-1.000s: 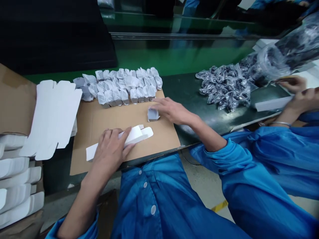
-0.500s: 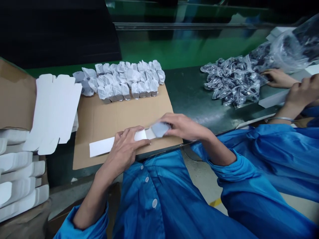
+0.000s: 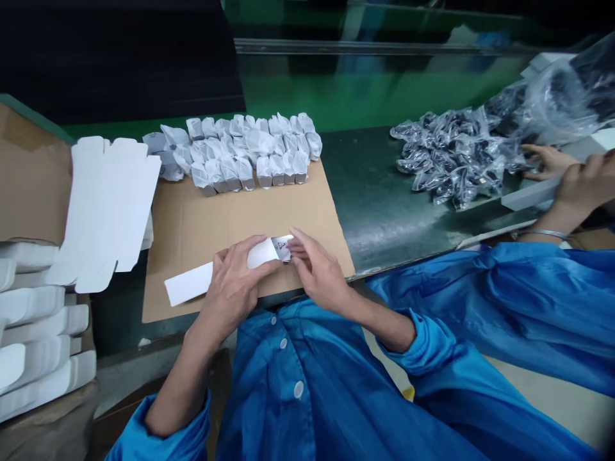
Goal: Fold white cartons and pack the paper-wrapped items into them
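Note:
My left hand (image 3: 235, 274) is wrapped round a long narrow white carton (image 3: 188, 283) that lies slantwise on a brown cardboard sheet (image 3: 250, 214). At the carton's right end, a packet in thin whitish wrapping (image 3: 282, 248) with small dark printed marks sits partly inside the opening. The fingers and thumb of my right hand (image 3: 314, 266) close on the packet's outer end. Beyond both hands, several similar wrapped packets (image 3: 247, 150) stand in rows along the back of the sheet.
Flat white carton blanks (image 3: 108, 202) lean at left, above stacked folded cartons (image 3: 38, 339) and beside a brown box (image 3: 31, 173). At right, clear-bagged dark items (image 3: 451, 157) are piled on the dark green table (image 3: 369, 205). A co-worker's hands (image 3: 583, 186) hold a white carton there.
My right hand has moved left to the carton, and the packet has gone partly into its opening. The co-worker's far hand has lifted slightly, fingers spreading.

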### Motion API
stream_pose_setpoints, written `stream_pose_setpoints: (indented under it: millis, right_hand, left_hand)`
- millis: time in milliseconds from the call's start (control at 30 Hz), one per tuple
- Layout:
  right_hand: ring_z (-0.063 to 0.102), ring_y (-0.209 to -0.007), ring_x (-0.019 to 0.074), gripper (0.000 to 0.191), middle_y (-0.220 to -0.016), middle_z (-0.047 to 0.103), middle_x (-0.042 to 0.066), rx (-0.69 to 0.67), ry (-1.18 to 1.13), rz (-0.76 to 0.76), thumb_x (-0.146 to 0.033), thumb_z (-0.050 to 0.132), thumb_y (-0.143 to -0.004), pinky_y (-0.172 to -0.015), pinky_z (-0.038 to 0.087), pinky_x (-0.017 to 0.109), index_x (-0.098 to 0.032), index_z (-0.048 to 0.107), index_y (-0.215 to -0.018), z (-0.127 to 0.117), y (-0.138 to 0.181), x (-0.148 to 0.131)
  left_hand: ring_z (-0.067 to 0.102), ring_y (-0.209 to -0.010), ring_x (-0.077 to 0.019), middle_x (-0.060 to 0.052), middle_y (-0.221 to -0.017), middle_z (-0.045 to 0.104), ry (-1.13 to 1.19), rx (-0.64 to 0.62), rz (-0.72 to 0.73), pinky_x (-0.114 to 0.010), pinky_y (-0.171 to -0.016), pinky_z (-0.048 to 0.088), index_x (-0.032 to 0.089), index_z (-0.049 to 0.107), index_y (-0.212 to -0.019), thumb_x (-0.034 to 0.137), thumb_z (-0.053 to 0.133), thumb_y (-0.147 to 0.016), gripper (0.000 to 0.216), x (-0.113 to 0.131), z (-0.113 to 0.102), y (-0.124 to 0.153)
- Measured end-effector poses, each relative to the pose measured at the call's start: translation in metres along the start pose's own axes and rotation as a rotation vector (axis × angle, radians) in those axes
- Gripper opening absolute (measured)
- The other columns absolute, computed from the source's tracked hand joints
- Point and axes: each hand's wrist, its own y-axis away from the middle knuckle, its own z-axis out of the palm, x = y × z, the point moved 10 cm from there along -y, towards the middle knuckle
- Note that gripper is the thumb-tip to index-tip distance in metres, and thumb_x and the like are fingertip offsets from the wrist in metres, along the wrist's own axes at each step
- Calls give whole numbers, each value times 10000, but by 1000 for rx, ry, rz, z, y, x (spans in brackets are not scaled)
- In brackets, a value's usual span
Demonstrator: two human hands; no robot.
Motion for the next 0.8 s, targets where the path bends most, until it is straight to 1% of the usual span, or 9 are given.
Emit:
stream_pose_setpoints:
  millis: [167, 300, 367, 467, 533, 600, 700, 733, 800]
  right_hand:
    - [659, -1038, 173, 494, -1110, 703, 60, -3, -442, 215, -208, 565, -887, -971, 527, 365, -205, 493, -1376, 14, -13, 13]
    - [654, -764, 165, 540, -769, 690, -7, 80, -415, 323, -282, 689, -795, -817, 551, 361, -174, 568, -1309, -32, -36, 34]
    - [647, -745, 171, 560, -772, 690, 0, 133, -253, 305, -275, 736, -745, -814, 534, 378, -219, 611, -1288, -87, -51, 48]
    - [644, -751, 189, 451, -827, 701, 54, 309, 92, 247, -297, 713, -774, -795, 494, 394, -299, 676, -1224, -192, -68, 68]
    - [649, -769, 239, 366, -774, 687, 86, 295, 311, 226, -310, 701, -809, -765, 486, 415, -336, 701, -1175, -234, -75, 77]
    - [646, -912, 314, 328, -818, 686, 130, 329, 497, 144, -332, 734, -800, -779, 495, 433, -347, 714, -1127, -249, -76, 68]
    - [605, -1087, 346, 376, -1033, 686, 146, 372, 431, 37, -398, 722, -816, -866, 521, 453, -324, 673, -1181, -204, -63, 36]
    - [626, -1062, 320, 407, -1096, 680, 129, 297, 269, 53, -421, 680, -851, -889, 529, 465, -311, 631, -1240, -169, -60, 29]
    - [663, -1028, 262, 526, -1207, 662, 107, -24, -180, 132, -454, 621, -892, -904, 547, 468, -271, 499, -1370, -71, -55, 11]
  left_hand:
    - [542, -1249, -290, -175, -1379, 530, -59, 260, 7, -454, -961, 418, 275, 631, -1221, 106, 491, -916, 376, 16, -11, 7]
    - [498, -1333, -272, -168, -1456, 488, -123, 299, 28, -433, -1041, 404, 288, 477, -1404, 213, 538, -935, 479, 17, -34, 6]
    - [446, -1382, -301, -169, -1501, 451, -190, 355, -151, -474, -1096, 367, 265, 402, -1464, 351, 585, -916, 584, -20, -61, 8]
    - [347, -1435, -386, -245, -1531, 386, -284, 388, -541, -580, -1145, 280, 125, 333, -1504, 443, 602, -877, 753, -101, -95, 28]
    - [390, -1406, -403, -275, -1486, 436, -302, 286, -663, -594, -1114, 325, 64, 428, -1440, 346, 530, -905, 612, -141, -97, 37]
    - [521, -1306, -383, -259, -1364, 573, -311, 250, -729, -551, -1023, 436, 75, 567, -1319, 241, 428, -930, 445, -163, -97, 45]
    - [683, -1061, -351, -214, -1131, 719, -366, 420, -823, -495, -865, 522, 121, 666, -1203, 239, 363, -971, 399, -158, -110, 58]
    - [707, -995, -338, -199, -1093, 735, -390, 505, -802, -475, -828, 534, 133, 674, -1198, 256, 378, -980, 388, -143, -113, 59]
    - [723, -960, -301, -166, -1121, 737, -420, 644, -615, -421, -802, 551, 158, 663, -1224, 255, 459, -970, 341, -93, -108, 50]
